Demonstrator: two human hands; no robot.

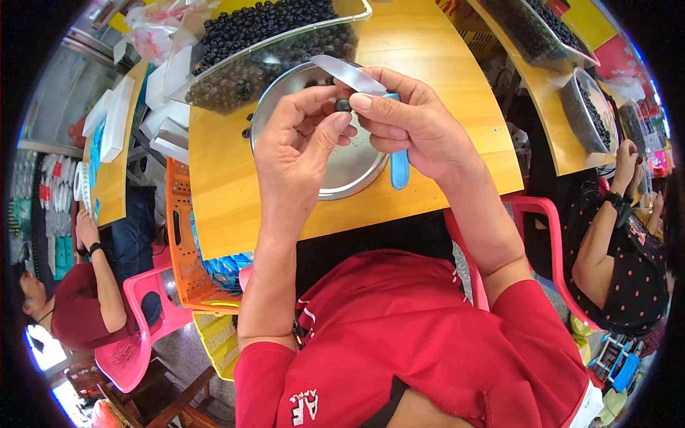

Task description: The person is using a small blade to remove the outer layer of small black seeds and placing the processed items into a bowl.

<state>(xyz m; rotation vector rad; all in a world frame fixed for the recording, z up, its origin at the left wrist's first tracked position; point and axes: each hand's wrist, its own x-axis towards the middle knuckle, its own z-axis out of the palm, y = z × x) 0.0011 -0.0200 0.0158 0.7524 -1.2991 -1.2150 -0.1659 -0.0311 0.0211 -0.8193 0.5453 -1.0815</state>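
Note:
My left hand pinches a small round black piece between thumb and fingers. In my right hand is a knife with a blue handle and a wide silver blade, tilted up to the left. The right thumb tip sits right beside the black piece. Both hands are above a round metal pan, which has a few dark pieces in it, partly hidden by my fingers. Just beyond, a clear plastic bin holds a heap of similar black pieces.
A few black pieces lie on the wooden table left of the pan. An orange crate stands at the table's left edge. Co-workers sit at either side; the right one's table bears another metal pan and bin.

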